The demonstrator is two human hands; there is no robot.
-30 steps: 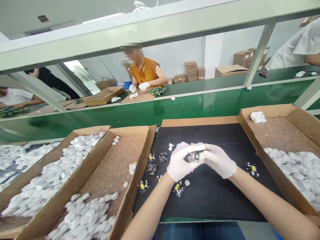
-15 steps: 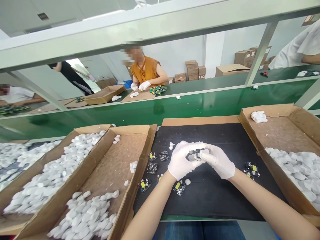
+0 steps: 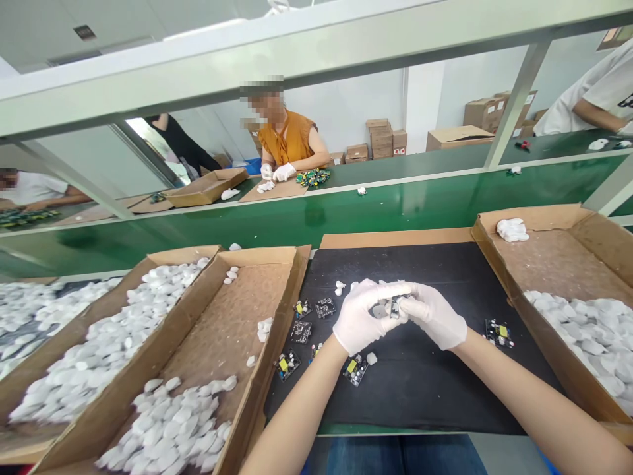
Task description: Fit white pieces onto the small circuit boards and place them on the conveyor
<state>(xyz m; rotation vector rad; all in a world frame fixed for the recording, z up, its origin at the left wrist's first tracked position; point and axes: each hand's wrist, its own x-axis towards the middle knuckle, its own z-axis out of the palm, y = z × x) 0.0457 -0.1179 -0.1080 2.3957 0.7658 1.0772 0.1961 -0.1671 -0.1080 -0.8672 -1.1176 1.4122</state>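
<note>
My left hand point(image 3: 360, 318), in a white glove, curls its fingers and thumb around one side of a small circuit board point(image 3: 395, 307) above the black mat point(image 3: 425, 389). My right hand point(image 3: 435, 315), also gloved, pinches the board from the other side. Fingers cover most of it, and a greyish part shows between them. Left of my hands lie several loose boards, among them one face-down board point(image 3: 325, 307) and one with a yellow component point(image 3: 287, 364). Another board point(image 3: 356, 370) sits below my left wrist, beside a white piece point(image 3: 371, 358). Near my right forearm is a further board point(image 3: 498, 334).
Cardboard trays with white pieces flank the mat: a left tray point(image 3: 232, 330), one farther left point(image 3: 106, 389) and a right tray point(image 3: 558, 260). Behind runs a green conveyor point(image 3: 420, 211) under a metal frame point(image 3: 316, 49). Across it, a person in orange point(image 3: 289, 142) handles small parts.
Both hands stay almost in place, with the board turned slightly between my fingers. Small white pieces on the conveyor have shifted right. A person in black at the back has moved right.
</note>
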